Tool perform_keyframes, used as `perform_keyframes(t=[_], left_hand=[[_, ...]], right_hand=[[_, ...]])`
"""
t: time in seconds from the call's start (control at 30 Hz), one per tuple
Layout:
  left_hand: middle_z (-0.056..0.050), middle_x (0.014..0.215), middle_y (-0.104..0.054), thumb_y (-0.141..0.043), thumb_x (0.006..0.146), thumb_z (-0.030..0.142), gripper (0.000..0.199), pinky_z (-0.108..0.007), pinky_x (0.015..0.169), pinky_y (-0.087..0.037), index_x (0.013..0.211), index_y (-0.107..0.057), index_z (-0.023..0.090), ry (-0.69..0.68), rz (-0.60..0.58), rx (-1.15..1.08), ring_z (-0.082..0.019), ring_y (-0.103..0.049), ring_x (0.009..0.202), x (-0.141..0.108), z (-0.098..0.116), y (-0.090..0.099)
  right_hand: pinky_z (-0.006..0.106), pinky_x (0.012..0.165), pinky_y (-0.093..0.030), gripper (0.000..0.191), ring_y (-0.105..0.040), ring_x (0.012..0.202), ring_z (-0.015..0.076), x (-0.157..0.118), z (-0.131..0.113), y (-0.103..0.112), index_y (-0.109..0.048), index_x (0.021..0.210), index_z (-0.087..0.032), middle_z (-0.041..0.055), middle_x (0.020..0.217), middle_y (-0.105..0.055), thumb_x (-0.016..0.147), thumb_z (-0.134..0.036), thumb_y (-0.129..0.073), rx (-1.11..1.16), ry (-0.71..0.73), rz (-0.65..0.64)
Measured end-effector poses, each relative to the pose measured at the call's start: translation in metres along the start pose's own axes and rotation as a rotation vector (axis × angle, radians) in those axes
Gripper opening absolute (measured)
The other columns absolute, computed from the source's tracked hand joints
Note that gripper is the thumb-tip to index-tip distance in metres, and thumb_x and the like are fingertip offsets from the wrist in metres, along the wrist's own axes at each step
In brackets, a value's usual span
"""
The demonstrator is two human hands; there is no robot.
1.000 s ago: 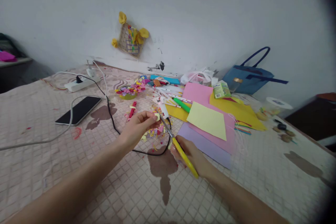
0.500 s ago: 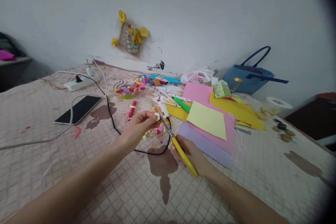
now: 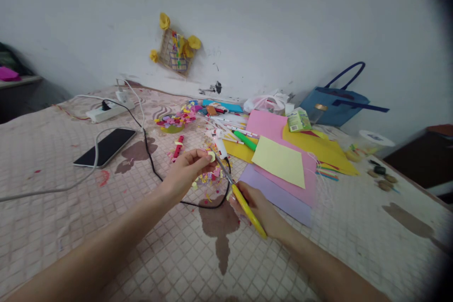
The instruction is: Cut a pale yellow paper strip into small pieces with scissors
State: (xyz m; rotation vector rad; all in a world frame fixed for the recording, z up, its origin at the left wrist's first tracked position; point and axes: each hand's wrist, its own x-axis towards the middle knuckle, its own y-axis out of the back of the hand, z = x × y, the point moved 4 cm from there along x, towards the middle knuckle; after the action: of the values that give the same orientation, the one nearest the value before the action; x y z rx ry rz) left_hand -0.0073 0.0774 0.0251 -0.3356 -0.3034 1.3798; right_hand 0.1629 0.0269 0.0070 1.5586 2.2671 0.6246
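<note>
Between the thumb and fingers of my left hand [image 3: 189, 167] is a small pale yellow piece of paper [image 3: 211, 156]. My right hand [image 3: 256, 207] grips a pair of scissors [image 3: 247, 210] by the yellow handles. The metal blades point up and left, their tips right beside the paper piece; whether they touch it I cannot tell. Under and behind the hands lie scattered paper scraps [image 3: 208, 177]. A white glue gun [image 3: 219, 144] rests just beyond the blades, with a black cord running from it.
Right of the hands lie pale yellow [image 3: 279, 163], pink and lilac paper sheets. A phone [image 3: 105, 147] and a power strip [image 3: 111, 111] with cables are on the left. Paper flowers [image 3: 175, 122], a green marker [image 3: 244, 140] and a blue bag [image 3: 336, 104] stand farther back.
</note>
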Motion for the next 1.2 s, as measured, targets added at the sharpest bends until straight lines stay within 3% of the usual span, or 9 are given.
perform_keyframes(t=[0.7, 1.2], left_hand=[[0.0, 0.07, -0.065, -0.072, 0.067, 0.024, 0.016, -0.025, 0.071, -0.049, 0.068, -0.06, 0.014, 0.018, 0.01, -0.006, -0.01, -0.061, 0.066, 0.0, 0.004, -0.001], [-0.001, 0.073, -0.066, -0.07, 0.069, 0.027, 0.015, -0.025, 0.071, -0.048, 0.071, -0.06, 0.015, 0.001, 0.006, 0.028, -0.011, -0.062, 0.068, 0.004, 0.003, 0.005]], right_hand=[[0.018, 0.04, -0.029, 0.025, -0.036, 0.051, 0.0074, -0.001, -0.001, 0.002, -0.045, 0.072, -0.018, -0.0036, 0.062, -0.044, 0.077, -0.039, -0.057, -0.022, -0.043, 0.013], [0.021, 0.049, -0.029, 0.025, -0.035, 0.054, 0.0089, 0.004, 0.009, 0.003, -0.044, 0.069, -0.018, -0.0043, 0.061, -0.045, 0.079, -0.04, -0.052, -0.07, 0.01, 0.013]])
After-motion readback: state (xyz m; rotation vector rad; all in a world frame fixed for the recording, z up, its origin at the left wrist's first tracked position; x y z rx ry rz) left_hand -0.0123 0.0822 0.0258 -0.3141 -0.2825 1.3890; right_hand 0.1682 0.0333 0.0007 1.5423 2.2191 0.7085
